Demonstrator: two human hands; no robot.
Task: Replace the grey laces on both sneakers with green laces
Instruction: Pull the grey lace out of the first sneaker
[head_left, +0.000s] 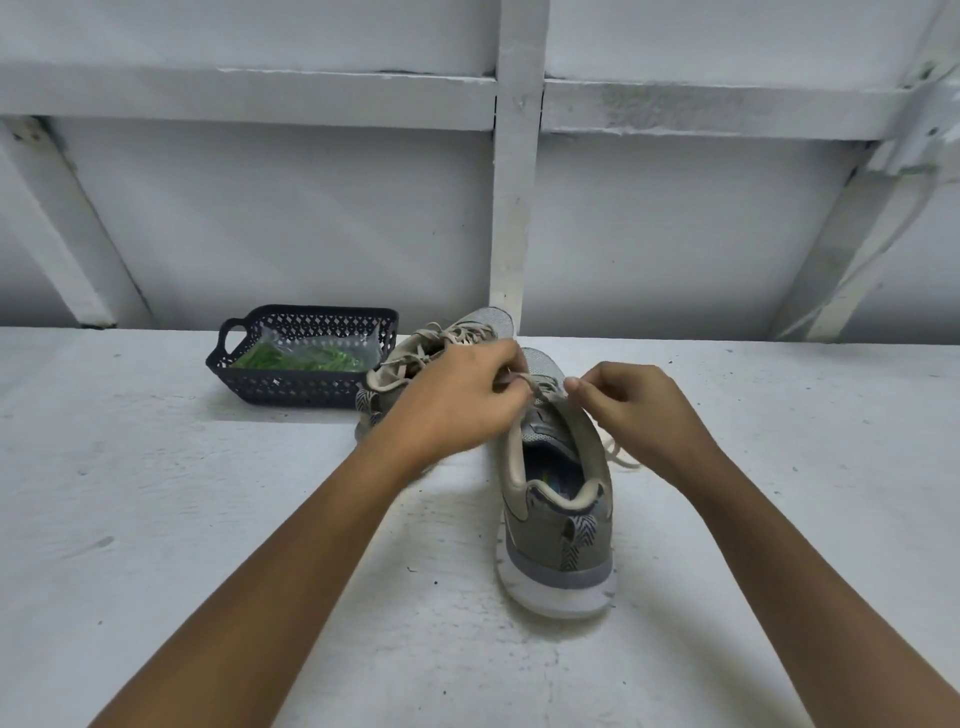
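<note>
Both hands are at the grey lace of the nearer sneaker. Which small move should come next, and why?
Probably draw the grey lace out of the top eyelets. The left hand and right hand each pinch it over the nearer sneaker, where it is still threaded, and the green laces wait bagged in the basket.

— Where do the sneakers sit?
— One sneaker (558, 499) stands mid-worktop (156, 519), heel toward the front edge. The other sneaker (415, 358) is behind it, to the left.
— And the basket (291, 387)?
— Just left of that one, near the back edge, with a packet of laces (296, 358) inside.
</note>
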